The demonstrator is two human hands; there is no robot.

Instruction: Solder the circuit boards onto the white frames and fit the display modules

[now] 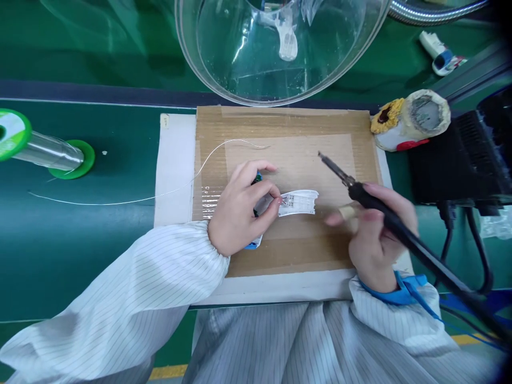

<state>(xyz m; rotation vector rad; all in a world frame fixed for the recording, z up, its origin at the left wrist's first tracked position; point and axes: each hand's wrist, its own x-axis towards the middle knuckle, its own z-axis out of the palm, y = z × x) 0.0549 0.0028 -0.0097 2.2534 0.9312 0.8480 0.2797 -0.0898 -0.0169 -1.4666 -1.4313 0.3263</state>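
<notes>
My right hand (378,234) is closed around the black handle of a soldering iron (356,189), its bare tip pointing up and left above the cardboard. A tan cover wraps one finger of that hand, which is slightly blurred. My left hand (244,208) pinches thumb and index finger together at the left end of a small white plastic shell (300,202); whatever lies between the fingertips is too small to make out. Under the left hand lies a part with a blue and white edge (254,244), mostly hidden. Beyond the fingers, a thin solder wire (212,152) curves over the cardboard.
The work lies on a cardboard sheet (336,250) over a white board (174,160). A solder spool (52,149) stands left. A clear round tub (256,80) with white parts is at the back. Right are a tip-cleaning can (428,114), a black box (440,165) and cables.
</notes>
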